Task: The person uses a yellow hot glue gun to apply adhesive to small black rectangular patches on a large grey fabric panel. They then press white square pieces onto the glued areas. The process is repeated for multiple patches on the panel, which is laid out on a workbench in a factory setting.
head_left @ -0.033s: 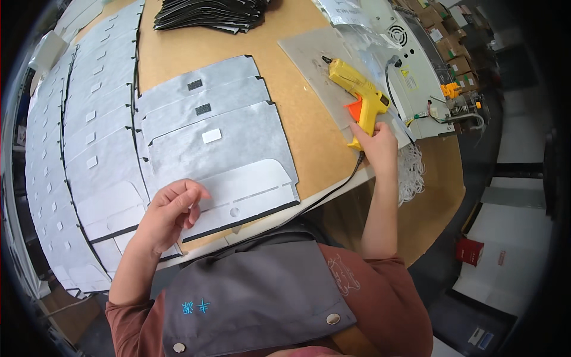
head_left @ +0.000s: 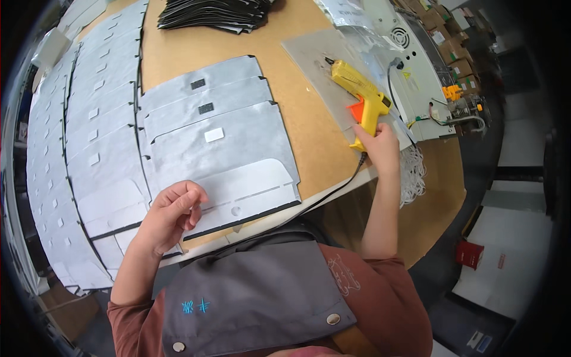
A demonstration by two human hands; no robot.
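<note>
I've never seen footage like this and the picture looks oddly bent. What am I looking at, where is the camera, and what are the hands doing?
The camera sits on a person's head and looks down, so you see their own arms coming in from below. Its very wide lens bends straight edges near the rim. There is no machine, only two bare hands. The right hand grips the handle of a yellow glue gun, which rests on a clear mat, its black cord trailing over the table edge. The left hand, loosely curled, rests on the nearest of several overlapping grey flat cut-out sheets on the brown table. More such sheets lie in rows to the left, and a stack of black pieces sits at the far edge.
</note>
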